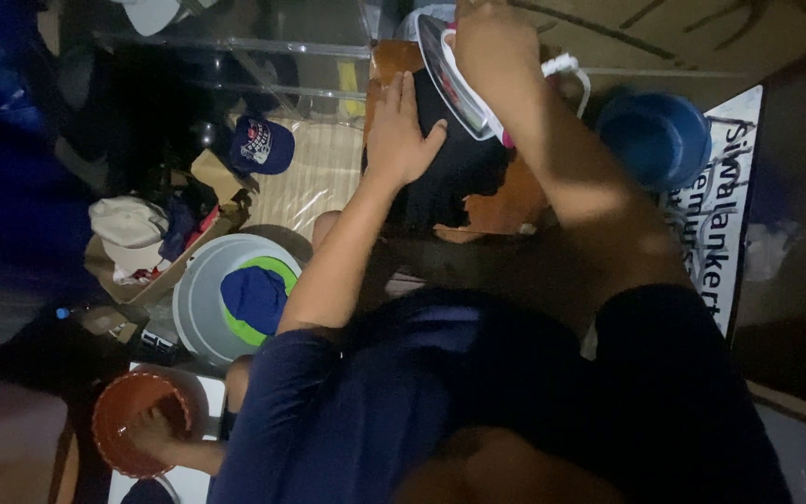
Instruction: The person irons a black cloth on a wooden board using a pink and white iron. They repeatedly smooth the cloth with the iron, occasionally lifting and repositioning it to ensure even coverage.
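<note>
While left hand [401, 131] lies flat, fingers spread, on black cloth [454, 173], right hand [496, 42] grips white iron [459, 79] tilted at cloth's upper edge; cloth rests on what looks like orange board [506, 205]; blue bowl [655, 138] near right; grey bucket [200, 299] well left

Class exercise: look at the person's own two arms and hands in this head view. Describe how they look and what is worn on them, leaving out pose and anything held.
Both forearms are bare. The left hand and right hand wear no gloves, and no rings, watch or bracelet can be made out in the dim light. A dark navy short sleeve covers the left upper arm; a darker one covers the right.
</note>
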